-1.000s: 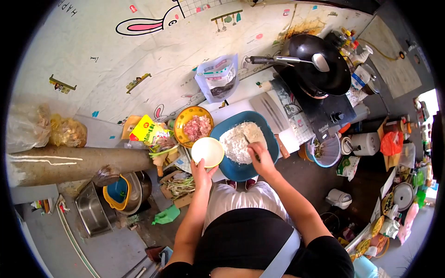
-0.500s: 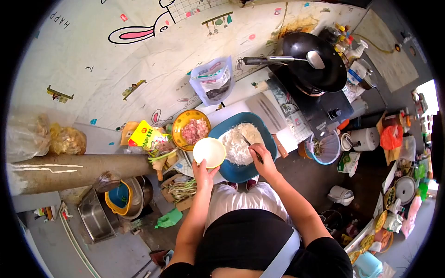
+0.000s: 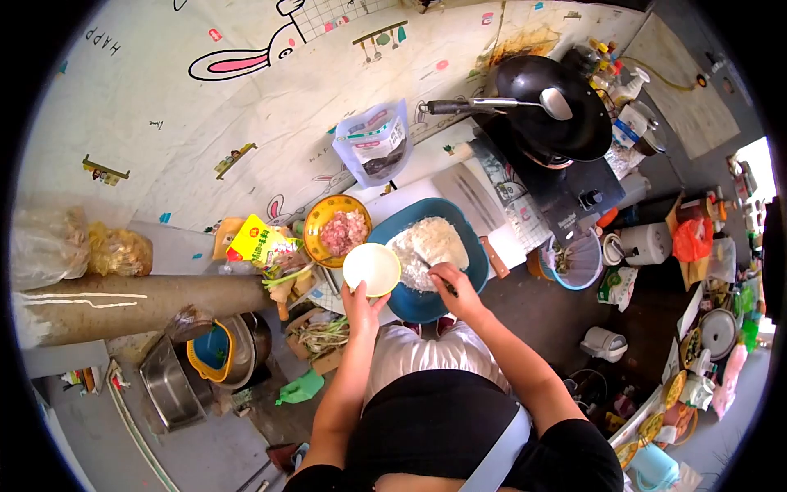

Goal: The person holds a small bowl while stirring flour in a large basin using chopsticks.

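My left hand [image 3: 361, 307] holds a small white bowl [image 3: 371, 270] with a yellow rim, tilted over the left edge of a blue basin [image 3: 414, 306]. White flour [image 3: 434, 246] fills much of the basin. Over the basin's right part, my right hand [image 3: 457, 289] is closed round the dark handle of a thin utensil [image 3: 423, 261], whose tip is in the flour. Left of the basin, an orange plate [image 3: 314, 232] bears minced meat [image 3: 343, 232]. A cleaver [image 3: 493, 257] lies on the white board to the basin's right.
A black wok [image 3: 533, 78] with a ladle across it sits on the stove [image 3: 586, 193] at the upper right. A purple-white pouch [image 3: 375, 143] stands by the wall. Yellow packet [image 3: 255, 240], vegetables [image 3: 321, 334] and sink [image 3: 168, 385] are at left; a lined basket [image 3: 578, 262] is at right.
My right hand has moved the utensil from the flour's middle toward its lower left, nearer the small bowl. The small bowl stays over the basin's left edge. The view has shifted slightly.
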A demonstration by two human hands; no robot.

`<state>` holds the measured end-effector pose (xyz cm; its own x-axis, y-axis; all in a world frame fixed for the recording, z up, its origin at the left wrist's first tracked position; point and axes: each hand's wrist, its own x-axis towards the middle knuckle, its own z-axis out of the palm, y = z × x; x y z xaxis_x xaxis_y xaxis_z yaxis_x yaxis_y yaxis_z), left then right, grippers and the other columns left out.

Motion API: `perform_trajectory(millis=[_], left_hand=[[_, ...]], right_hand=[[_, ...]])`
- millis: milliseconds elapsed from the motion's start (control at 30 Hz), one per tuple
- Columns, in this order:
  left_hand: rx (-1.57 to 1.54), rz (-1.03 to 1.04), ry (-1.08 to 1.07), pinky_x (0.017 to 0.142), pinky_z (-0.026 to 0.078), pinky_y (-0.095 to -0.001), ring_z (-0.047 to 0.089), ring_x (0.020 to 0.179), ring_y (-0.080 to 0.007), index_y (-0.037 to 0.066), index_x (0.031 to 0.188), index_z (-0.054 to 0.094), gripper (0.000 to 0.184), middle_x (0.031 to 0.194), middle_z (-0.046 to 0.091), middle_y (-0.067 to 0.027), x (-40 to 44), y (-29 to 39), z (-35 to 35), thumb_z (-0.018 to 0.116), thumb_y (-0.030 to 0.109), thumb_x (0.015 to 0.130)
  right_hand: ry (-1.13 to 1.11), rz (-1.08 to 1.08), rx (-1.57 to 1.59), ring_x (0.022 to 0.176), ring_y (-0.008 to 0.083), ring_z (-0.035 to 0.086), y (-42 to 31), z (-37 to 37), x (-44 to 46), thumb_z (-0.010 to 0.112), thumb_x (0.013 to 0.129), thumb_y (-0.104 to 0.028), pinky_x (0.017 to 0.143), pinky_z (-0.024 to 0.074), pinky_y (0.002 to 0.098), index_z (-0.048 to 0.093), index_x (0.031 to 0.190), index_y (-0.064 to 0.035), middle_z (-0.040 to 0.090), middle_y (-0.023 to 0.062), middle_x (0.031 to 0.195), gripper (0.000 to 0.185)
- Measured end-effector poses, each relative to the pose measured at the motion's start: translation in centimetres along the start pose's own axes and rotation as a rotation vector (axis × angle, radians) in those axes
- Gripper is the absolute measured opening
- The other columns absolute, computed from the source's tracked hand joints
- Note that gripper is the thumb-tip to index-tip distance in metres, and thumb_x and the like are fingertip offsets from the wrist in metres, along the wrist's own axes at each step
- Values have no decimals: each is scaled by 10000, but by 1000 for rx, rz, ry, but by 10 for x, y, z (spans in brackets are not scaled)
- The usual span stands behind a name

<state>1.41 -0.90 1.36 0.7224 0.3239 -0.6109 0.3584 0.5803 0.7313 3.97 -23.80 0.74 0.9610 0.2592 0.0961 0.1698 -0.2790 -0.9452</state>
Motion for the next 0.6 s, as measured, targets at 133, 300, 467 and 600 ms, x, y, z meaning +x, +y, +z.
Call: perform_trajectory(millis=[133,300,467,600], left_hand=[[-1,6,11,827,611,-537,592,1159,-344,107,1450,312,516,1354,452,-142,1,-1,2,536,168,988],[-3,-6,25,825,610,-542,590,1160,-339,105,1446,313,516,1354,451,-141,1,-3,4,539,167,986],[17,-1,-4,816,610,-544,603,1142,-343,106,1439,316,513,1344,469,-142,1,-1,6,544,169,983],[9,5,-11,813,611,-539,608,1138,-344,107,1436,322,507,1343,475,-142,2,-2,8,543,170,984]], right_hand=[[143,-55,-93,968,402,636,-10,-21,7,592,967,-75,844,508,423,646,1033,16,639,212,1042,125],[144,19,-129,961,408,630,-3,-5,1,615,953,-93,838,511,436,649,1014,14,640,215,1039,127],[93,-37,-32,948,393,634,-23,10,2,611,959,-73,837,511,420,644,1015,16,635,198,1010,110],[12,-23,0,946,383,636,-12,10,-5,610,960,-65,838,508,410,643,1018,17,635,195,1022,105]])
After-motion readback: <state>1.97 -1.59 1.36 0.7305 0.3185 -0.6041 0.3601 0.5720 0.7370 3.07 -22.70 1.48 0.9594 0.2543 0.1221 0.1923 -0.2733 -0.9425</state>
